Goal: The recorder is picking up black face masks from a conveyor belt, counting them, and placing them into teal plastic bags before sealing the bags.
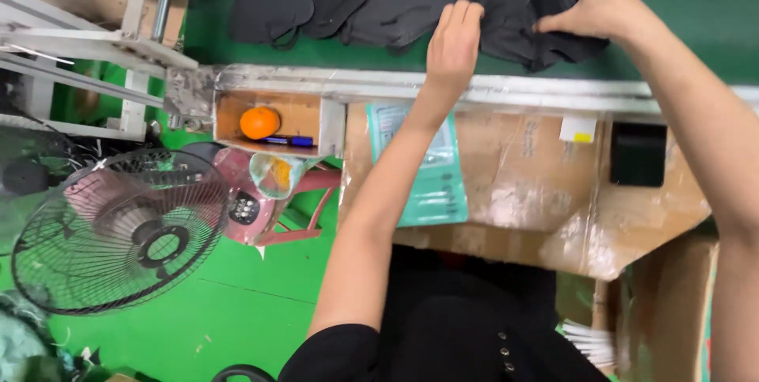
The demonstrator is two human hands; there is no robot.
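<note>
At the far left a round wire-caged fan (118, 232) stands over the bright green floor (237, 311), its grille thin and shiny. Just right of it, a small open cardboard box (304, 117) holds a smooth orange (259, 122) beside a blue pen (288, 141). Above, a row of dark grey face masks (379, 2) lies overlapping on the green belt (696, 10), soft matte cloth, each folded to a curved, pointed shape.

Your left hand (454, 40) reaches up on a straight forearm, fingers flat and together, pressing on the masks at the row's right part without closing around them. A teal plastic pouch (439, 192) hangs below, against taped brown cardboard (522, 176) under the metal rail (356, 81).

Your right hand (605, 6) comes in from the right with the wrist bent, fingers curled and pinching the bunched edge of the rightmost masks, where the cloth puckers into folds.
</note>
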